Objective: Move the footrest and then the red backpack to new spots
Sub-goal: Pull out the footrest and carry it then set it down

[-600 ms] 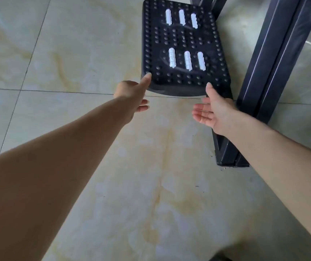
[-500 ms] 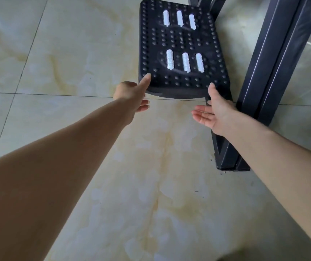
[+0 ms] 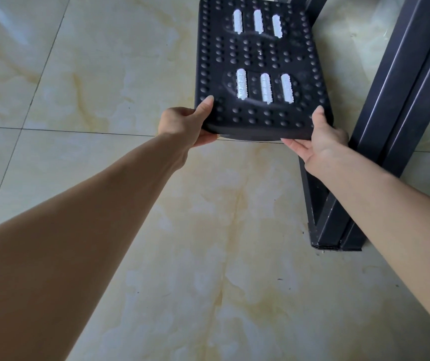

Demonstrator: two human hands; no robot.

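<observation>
Two hands grip footrest [image 3: 258,74] | studded black plastic, apparently | white ribbed rollers [image 3: 265,87]

Both forearms are bare from frame edge to wrist, no sleeve visible; the left hand [image 3: 182,126] and right hand [image 3: 320,142] are ungloved, with short, unpainted thumbnails above each grip.

The footrest [image 3: 258,61] hides the fingers of both hands beneath it; the top edge crops its far end.
</observation>
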